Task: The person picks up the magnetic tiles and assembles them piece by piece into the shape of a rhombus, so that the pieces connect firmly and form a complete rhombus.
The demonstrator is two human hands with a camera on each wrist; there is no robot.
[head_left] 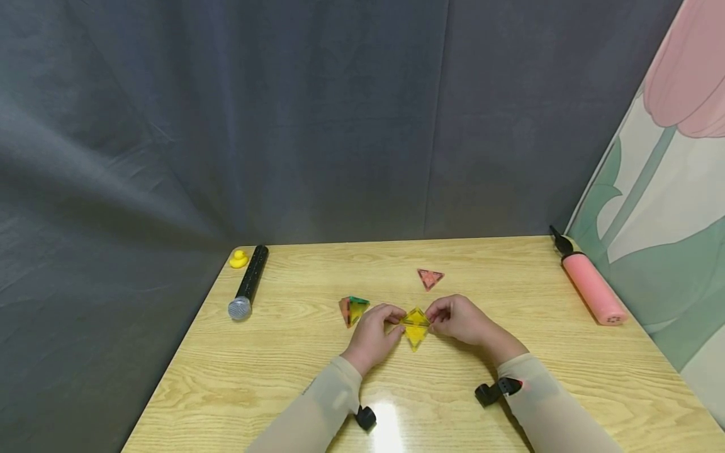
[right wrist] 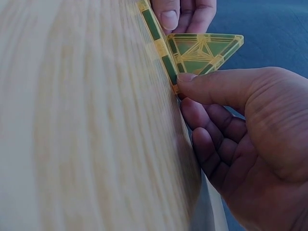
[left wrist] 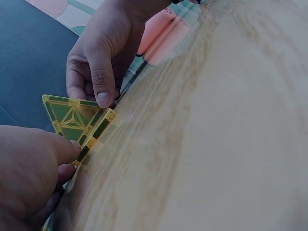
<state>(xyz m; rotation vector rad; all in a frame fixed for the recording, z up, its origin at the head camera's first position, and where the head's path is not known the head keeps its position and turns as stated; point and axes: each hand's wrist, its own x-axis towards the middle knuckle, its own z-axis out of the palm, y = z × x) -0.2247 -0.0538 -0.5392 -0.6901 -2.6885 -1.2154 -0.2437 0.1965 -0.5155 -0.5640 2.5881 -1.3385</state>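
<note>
Two yellow see-through triangular magnetic tiles meet edge to edge between the hands in the head view. One flat tile (head_left: 416, 338) lies on the table with a point toward me; the other, a raised tile (left wrist: 72, 118), stands up from the shared edge. My left hand (head_left: 374, 335) pinches the raised tile's left lower corner between thumb and fingers. At the opposite corner my right hand (head_left: 463, 319) pinches it, the thumb (right wrist: 192, 85) right at the joint with the flat tile. The left fingertips are partly hidden in the left wrist view.
Beside my left hand stands a small group of red, green and yellow tiles (head_left: 354, 309). A red triangular tile (head_left: 430, 278) lies farther back. At the left are a microphone (head_left: 249, 283) and a yellow rubber duck (head_left: 238, 258); a pink hand pump (head_left: 592, 287) lies at the right edge.
</note>
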